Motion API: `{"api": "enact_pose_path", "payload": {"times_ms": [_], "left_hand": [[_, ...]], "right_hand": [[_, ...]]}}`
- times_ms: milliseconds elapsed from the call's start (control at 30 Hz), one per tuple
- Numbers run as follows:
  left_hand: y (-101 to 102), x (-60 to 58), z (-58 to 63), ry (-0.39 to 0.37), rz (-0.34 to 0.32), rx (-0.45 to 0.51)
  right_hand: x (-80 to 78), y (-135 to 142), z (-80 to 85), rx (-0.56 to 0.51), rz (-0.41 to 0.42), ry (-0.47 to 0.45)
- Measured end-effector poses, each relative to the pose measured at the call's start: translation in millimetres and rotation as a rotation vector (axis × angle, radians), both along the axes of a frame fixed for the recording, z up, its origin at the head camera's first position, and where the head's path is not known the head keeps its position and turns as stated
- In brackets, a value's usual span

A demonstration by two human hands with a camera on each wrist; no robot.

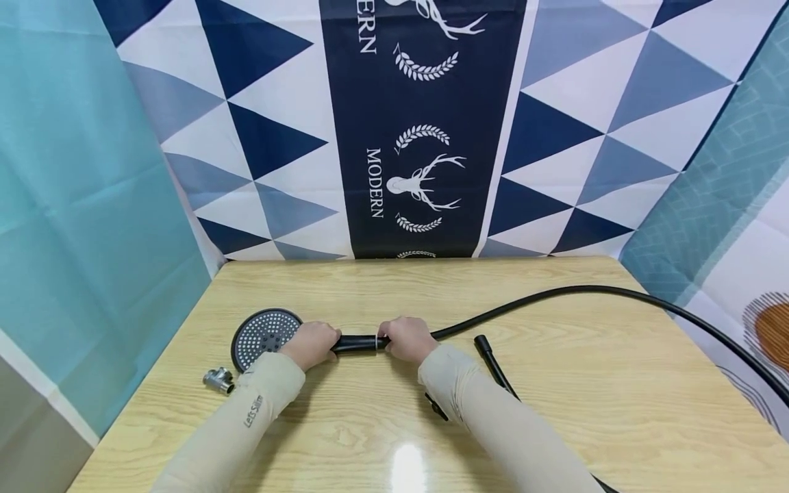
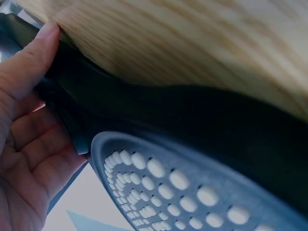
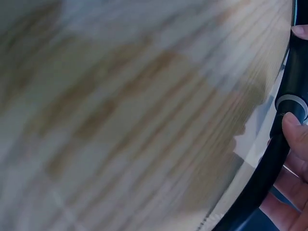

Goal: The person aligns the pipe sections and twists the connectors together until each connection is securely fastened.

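Observation:
A black handheld shower head [image 1: 266,335] with a round, pale-nozzled face lies toward the left of the table, its handle [image 1: 356,344] pointing right. My left hand [image 1: 313,344] grips that handle close to the head; in the left wrist view the thumb lies along one side and the fingers sit behind. My right hand [image 1: 408,338] pinches the end fitting of a black hose [image 1: 555,293] right at the handle's end. A pale ring shows at the joint between handle and fitting in the right wrist view. How far the fitting sits inside the handle, I cannot tell.
A chrome tee-shaped valve [image 1: 218,380] lies left of my left forearm. The hose's other end [image 1: 484,344] and a small black piece [image 1: 436,407] lie by my right forearm. The hose arcs off the table's right edge. Patterned cloth [image 1: 277,137] hangs behind the table.

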State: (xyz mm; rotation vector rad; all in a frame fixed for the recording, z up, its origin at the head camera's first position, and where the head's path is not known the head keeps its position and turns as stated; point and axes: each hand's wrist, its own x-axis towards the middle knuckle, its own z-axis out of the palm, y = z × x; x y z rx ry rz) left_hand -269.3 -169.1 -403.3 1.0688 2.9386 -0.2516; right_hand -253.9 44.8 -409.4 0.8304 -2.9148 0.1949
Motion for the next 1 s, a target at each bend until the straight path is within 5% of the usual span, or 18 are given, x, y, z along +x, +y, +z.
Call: {"api": "enact_pose_path", "payload": {"times_ms": [600,1000], "left_hand": [[6.3,0.8,-2.0,-0.057,0.029,0.062],[-4.5,-1.9,11.6,-0.12,0.035,0.09]], "right_hand": [[4.0,-3.8,-1.1,0.082,-0.074,-0.05],[4.3,12.6,23.4,-0.128,-0.215,-0.189]]}}
